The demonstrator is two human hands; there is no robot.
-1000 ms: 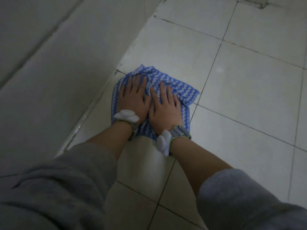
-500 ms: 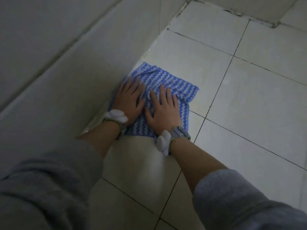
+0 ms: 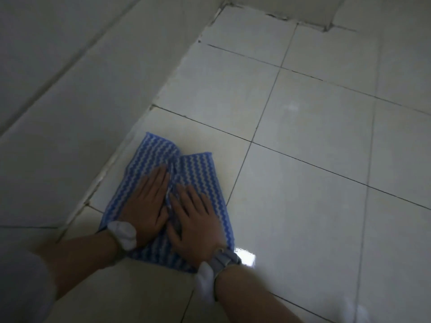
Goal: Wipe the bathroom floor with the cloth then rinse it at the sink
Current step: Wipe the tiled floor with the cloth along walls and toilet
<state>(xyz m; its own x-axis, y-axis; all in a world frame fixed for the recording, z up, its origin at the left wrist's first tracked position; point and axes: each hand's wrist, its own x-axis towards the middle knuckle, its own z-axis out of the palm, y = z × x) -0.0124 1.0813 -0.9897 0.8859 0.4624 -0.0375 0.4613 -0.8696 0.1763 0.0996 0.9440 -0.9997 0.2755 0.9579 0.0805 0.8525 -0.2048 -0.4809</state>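
A blue cloth [image 3: 163, 157] with white zigzag stripes lies bunched on the pale tiled floor [image 3: 303, 183], close to the base of the left wall. My left hand [image 3: 147, 201] presses flat on its left half with straight fingers. Beside it, my right hand [image 3: 196, 220] presses flat on the right half, fingers spread. The two hands lie side by side, nearly touching. Each wrist wears a band with a white piece. The sink is not in view.
A tiled wall [image 3: 81, 101] runs along the left, meeting the floor at a grout seam. A far wall with a small step closes the corner at the top [image 3: 279, 10]. Open floor tiles spread to the right, with a bright glare patch [image 3: 245, 256].
Both hands have slid the cloth back toward me along the wall, away from the far corner. The cloth has bunched into a fold between the hands.
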